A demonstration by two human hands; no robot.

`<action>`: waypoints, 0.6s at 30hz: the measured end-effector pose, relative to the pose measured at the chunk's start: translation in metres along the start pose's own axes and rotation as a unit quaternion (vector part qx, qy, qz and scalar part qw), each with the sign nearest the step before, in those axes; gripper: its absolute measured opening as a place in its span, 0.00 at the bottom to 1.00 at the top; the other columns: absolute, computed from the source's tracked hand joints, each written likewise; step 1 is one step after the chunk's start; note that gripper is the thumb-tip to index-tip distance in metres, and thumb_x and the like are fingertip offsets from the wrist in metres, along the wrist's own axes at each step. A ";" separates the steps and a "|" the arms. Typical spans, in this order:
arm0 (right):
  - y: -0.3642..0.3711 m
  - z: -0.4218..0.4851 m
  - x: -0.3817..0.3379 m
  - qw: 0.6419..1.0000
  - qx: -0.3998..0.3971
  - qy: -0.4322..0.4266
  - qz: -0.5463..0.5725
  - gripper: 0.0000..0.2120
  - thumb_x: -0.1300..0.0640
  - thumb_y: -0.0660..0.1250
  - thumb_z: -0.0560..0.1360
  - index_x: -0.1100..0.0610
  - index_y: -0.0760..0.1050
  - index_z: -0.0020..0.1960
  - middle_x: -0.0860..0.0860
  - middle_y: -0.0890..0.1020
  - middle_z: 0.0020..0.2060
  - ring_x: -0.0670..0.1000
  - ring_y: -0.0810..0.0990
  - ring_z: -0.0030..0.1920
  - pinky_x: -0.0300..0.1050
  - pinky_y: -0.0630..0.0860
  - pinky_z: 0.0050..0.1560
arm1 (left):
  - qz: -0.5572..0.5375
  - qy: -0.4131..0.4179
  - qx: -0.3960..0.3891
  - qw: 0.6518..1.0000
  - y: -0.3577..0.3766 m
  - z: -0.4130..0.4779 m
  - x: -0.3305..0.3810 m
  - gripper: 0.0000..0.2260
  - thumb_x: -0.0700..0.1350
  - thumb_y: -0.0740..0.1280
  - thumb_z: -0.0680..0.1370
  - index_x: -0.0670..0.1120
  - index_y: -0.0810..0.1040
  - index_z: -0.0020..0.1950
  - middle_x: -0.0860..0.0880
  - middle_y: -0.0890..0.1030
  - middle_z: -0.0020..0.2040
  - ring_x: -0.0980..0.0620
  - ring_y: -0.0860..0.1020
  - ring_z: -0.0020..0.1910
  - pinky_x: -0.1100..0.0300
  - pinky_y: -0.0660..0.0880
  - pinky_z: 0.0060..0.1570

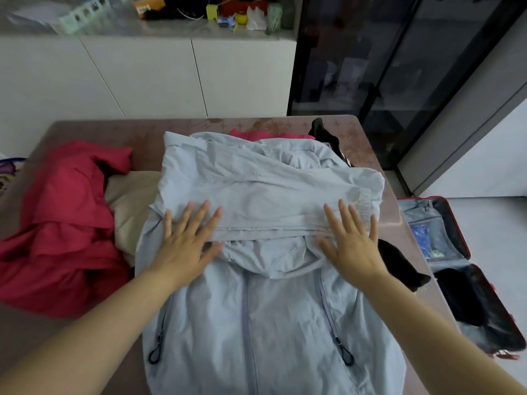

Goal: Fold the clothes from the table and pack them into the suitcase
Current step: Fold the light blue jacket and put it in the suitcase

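A pale blue zip jacket (256,309) lies spread on the brown table (94,129), front up, with its sleeves folded across the upper part. My left hand (185,240) lies flat on the folded sleeve at the left, fingers straight and spread. My right hand (349,240) presses flat on the sleeve at the right, near the ribbed cuff. On the floor to the right, an open red suitcase (459,232) shows a grey lining and dark clothing inside.
A crumpled red garment (62,232) lies on the table's left, with a beige cloth (128,203) beside it. Black clothing (399,263) pokes out under the jacket at the right and at the far edge. White cabinets and a dark glass door stand behind.
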State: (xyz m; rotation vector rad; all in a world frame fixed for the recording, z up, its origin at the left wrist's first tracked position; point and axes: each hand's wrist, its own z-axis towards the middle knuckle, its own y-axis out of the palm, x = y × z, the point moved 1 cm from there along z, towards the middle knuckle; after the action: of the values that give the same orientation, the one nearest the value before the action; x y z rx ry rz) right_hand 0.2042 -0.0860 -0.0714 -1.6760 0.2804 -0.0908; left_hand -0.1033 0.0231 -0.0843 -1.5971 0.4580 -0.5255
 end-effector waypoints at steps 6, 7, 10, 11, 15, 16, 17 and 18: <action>0.054 -0.125 -0.009 0.996 -0.043 -0.051 0.062 0.33 0.26 0.29 0.70 0.35 0.30 0.72 0.45 0.40 0.75 0.45 0.35 0.73 0.47 0.27 0.69 | 0.019 0.234 0.021 0.972 0.035 -0.122 0.037 0.27 0.62 0.46 0.80 0.52 0.53 0.77 0.50 0.54 0.77 0.45 0.51 0.76 0.43 0.43 0.70; 0.061 -0.142 -0.004 0.995 -0.072 -0.034 0.058 0.36 0.25 0.23 0.65 0.35 0.27 0.71 0.43 0.35 0.73 0.45 0.33 0.73 0.47 0.25 0.68 | 0.029 0.251 0.016 0.967 0.045 -0.138 0.040 0.28 0.63 0.47 0.80 0.53 0.54 0.77 0.50 0.55 0.77 0.44 0.53 0.75 0.43 0.43 0.71; 0.081 -0.187 0.018 0.991 -0.132 0.021 0.029 0.42 0.25 0.16 0.56 0.35 0.27 0.69 0.41 0.27 0.68 0.45 0.32 0.73 0.48 0.29 0.70 | 0.036 0.248 0.002 0.968 0.073 -0.172 0.040 0.30 0.64 0.51 0.78 0.53 0.54 0.77 0.50 0.54 0.78 0.44 0.54 0.75 0.43 0.47 0.70; 0.086 -0.199 0.024 0.988 -0.146 0.038 0.027 0.43 0.25 0.15 0.54 0.35 0.27 0.68 0.41 0.27 0.68 0.45 0.33 0.74 0.49 0.32 0.72 | 0.037 0.241 -0.005 0.970 0.081 -0.179 0.038 0.30 0.64 0.51 0.78 0.53 0.54 0.77 0.50 0.53 0.78 0.45 0.54 0.75 0.43 0.48 0.69; 0.095 -0.232 0.034 0.985 -0.155 0.060 0.054 0.42 0.25 0.17 0.56 0.36 0.27 0.69 0.41 0.29 0.70 0.44 0.31 0.73 0.47 0.33 0.72 | 0.051 0.204 -0.014 0.978 0.094 -0.191 0.036 0.29 0.63 0.45 0.80 0.51 0.52 0.78 0.50 0.48 0.78 0.48 0.47 0.77 0.42 0.46 0.70; 0.095 -0.239 0.034 0.986 -0.143 0.054 0.068 0.41 0.24 0.19 0.58 0.36 0.27 0.69 0.42 0.31 0.71 0.43 0.32 0.73 0.45 0.34 0.72 | 0.047 0.189 -0.017 0.981 0.092 -0.194 0.037 0.28 0.62 0.44 0.80 0.51 0.50 0.78 0.50 0.47 0.78 0.48 0.46 0.77 0.43 0.45 0.70; 0.095 -0.246 0.033 0.987 -0.133 0.043 0.082 0.40 0.23 0.22 0.60 0.36 0.27 0.70 0.42 0.33 0.72 0.43 0.34 0.73 0.44 0.36 0.72 | 0.037 0.181 -0.020 0.983 0.089 -0.200 0.039 0.28 0.62 0.43 0.80 0.51 0.49 0.78 0.50 0.46 0.78 0.48 0.45 0.77 0.43 0.45 0.70; 0.095 -0.254 0.033 0.987 -0.128 0.028 0.095 0.37 0.22 0.27 0.63 0.33 0.28 0.70 0.42 0.36 0.73 0.44 0.36 0.74 0.44 0.39 0.72 | 0.023 0.178 -0.021 0.983 0.087 -0.210 0.040 0.28 0.62 0.43 0.81 0.51 0.48 0.78 0.50 0.46 0.78 0.49 0.45 0.77 0.44 0.44 0.71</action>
State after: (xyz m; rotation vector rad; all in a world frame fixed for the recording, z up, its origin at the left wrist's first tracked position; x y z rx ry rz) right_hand 0.1667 -0.3486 -0.1365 -1.8930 0.5099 0.0423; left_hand -0.1914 -0.1781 -0.1544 -1.5314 0.7774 -0.7759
